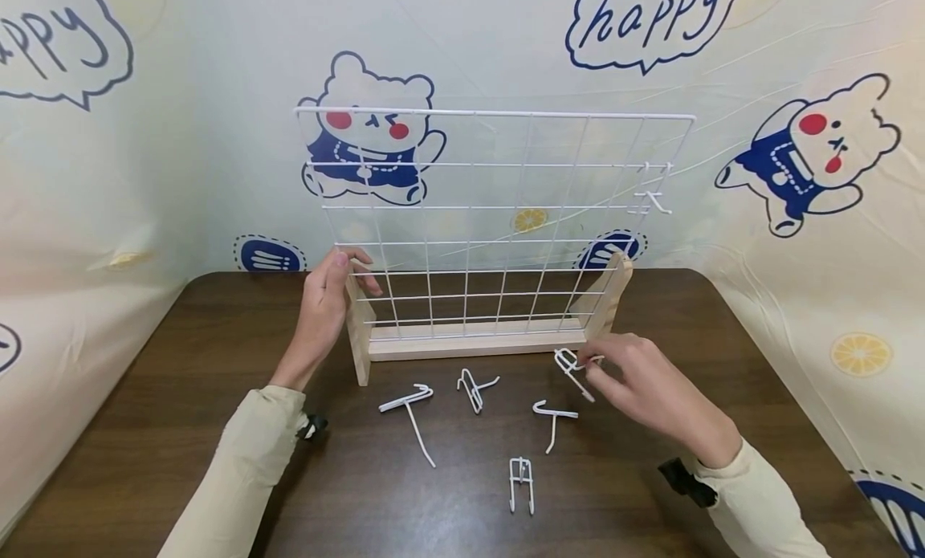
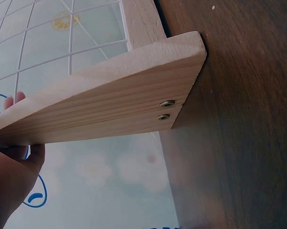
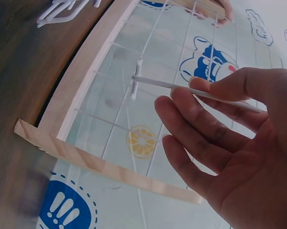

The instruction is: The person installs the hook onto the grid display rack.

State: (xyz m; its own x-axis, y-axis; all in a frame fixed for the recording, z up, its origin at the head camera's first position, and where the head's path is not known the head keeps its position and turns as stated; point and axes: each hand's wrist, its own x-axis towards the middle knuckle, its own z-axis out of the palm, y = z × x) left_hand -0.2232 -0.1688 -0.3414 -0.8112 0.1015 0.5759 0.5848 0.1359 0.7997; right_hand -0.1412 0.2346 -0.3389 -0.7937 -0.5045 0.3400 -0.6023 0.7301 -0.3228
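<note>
A white wire grid rack with a wooden base stands at the back of the table. My left hand grips its left wooden side panel, thumb on one face and fingers reaching round behind. In front of the rack's right end, my right hand pinches a white wire hook by its prong between thumb and fingers. The held hook's frame points away from the palm toward the grid. Another white hook hangs high on the grid's right side.
Several loose white hooks lie before the rack: a long-pronged hook at left, one tilted near the middle, one on the right, and one nearest me. A patterned cloth covers the wall behind the brown table.
</note>
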